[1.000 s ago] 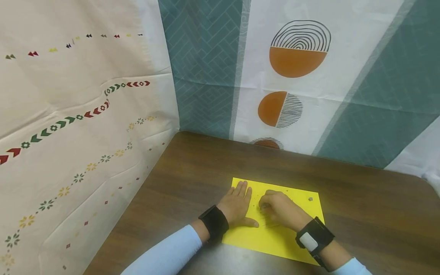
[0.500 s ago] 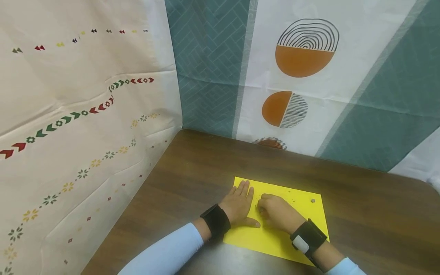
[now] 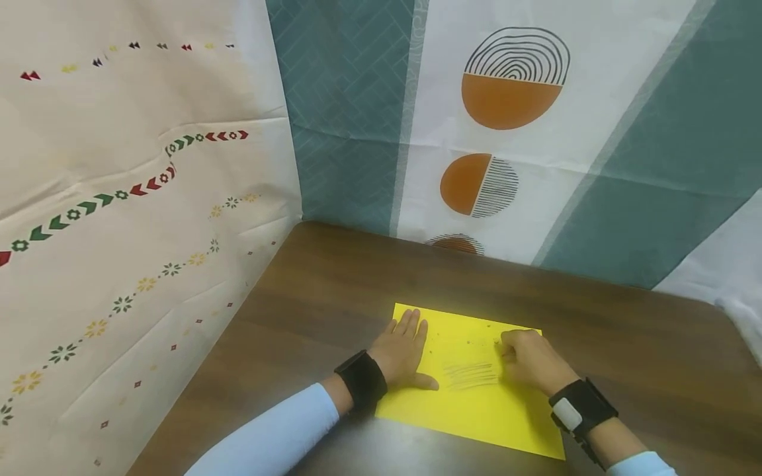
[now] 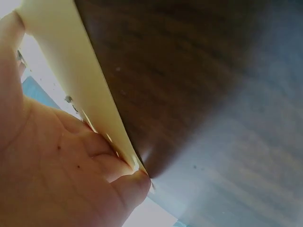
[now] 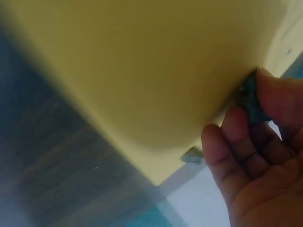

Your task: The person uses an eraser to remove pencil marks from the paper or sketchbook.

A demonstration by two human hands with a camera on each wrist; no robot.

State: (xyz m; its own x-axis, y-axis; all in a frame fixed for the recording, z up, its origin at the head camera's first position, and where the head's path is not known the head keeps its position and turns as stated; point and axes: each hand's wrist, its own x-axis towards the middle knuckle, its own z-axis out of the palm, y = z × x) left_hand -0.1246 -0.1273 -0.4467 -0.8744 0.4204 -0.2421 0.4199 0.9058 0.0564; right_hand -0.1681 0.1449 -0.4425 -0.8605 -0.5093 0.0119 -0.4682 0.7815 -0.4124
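Observation:
A yellow sheet of paper (image 3: 470, 420) lies on the brown table, with grey pencil-like strokes (image 3: 470, 375) near its middle. My left hand (image 3: 397, 354) rests on the sheet's left side, fingers straight and thumb spread. Over the upper right part is my right hand (image 3: 532, 362). In the right wrist view it pinches a small dark grey lump (image 5: 251, 100), which looks like an eraser, between thumb and fingers. A loose grey piece (image 5: 191, 156) lies near the paper's corner beside those fingers; the hand hides it in the head view.
Tiny dark crumbs (image 3: 468, 342) are scattered on the upper part of the sheet. The wooden table (image 3: 333, 284) extends around it. A cream patterned cloth (image 3: 143, 264) hangs at the left, and a teal and white curtain (image 3: 345, 172) behind.
My right hand has moved right, from over the strokes to the sheet's upper right, uncovering the strokes. My left hand stays flat in its place. The head view has shifted slightly.

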